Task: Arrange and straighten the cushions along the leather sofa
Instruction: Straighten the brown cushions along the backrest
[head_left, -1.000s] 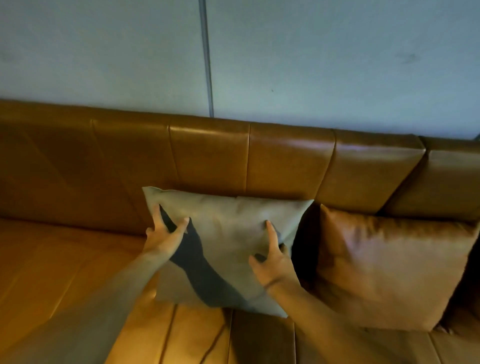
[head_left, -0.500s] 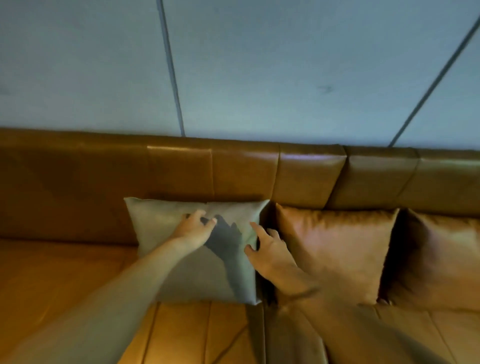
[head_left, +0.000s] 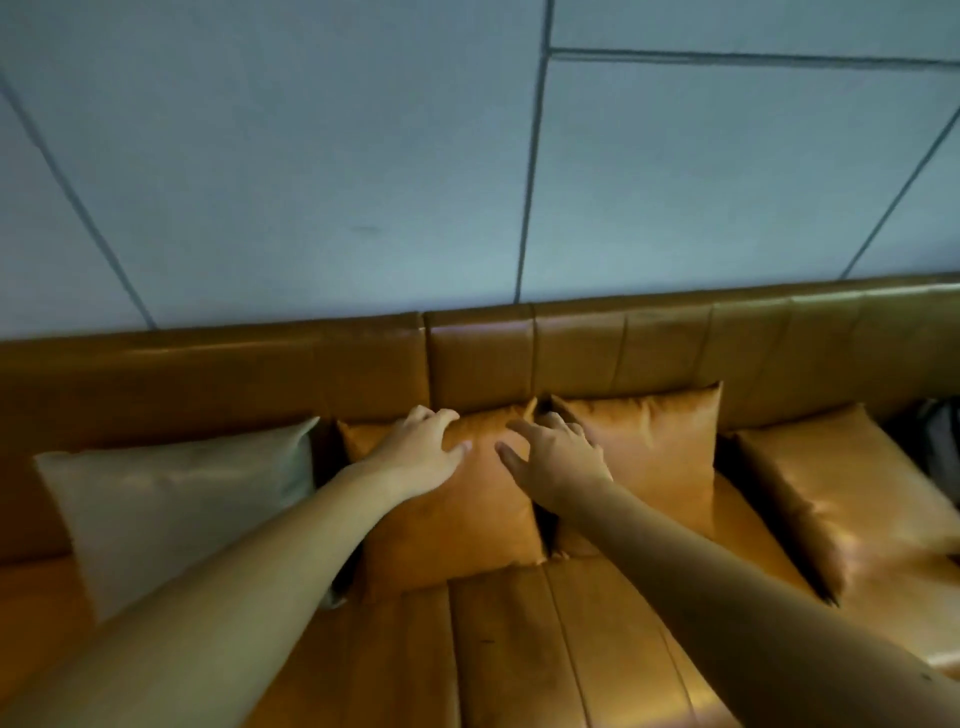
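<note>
Along the tan leather sofa (head_left: 519, 649) stand several cushions against the backrest. A grey cushion (head_left: 176, 509) leans at the left. Beside it is an orange cushion (head_left: 462, 525), and both my hands are on its upper part. My left hand (head_left: 421, 452) lies over its top left with fingers spread. My right hand (head_left: 556, 457) rests at its top right corner, fingers apart, partly over a second orange cushion (head_left: 654, 457). A third orange cushion (head_left: 852, 499) lies tilted at the right.
The sofa backrest (head_left: 467, 358) runs across the view under a pale blue panelled wall (head_left: 363, 156). A dark grey object (head_left: 940, 441) shows at the far right edge. Bare seat leather lies in front of the cushions.
The view and both hands have shifted right along the sofa. My hands have left the grey cushion and now rest on the orange cushion beside it.
</note>
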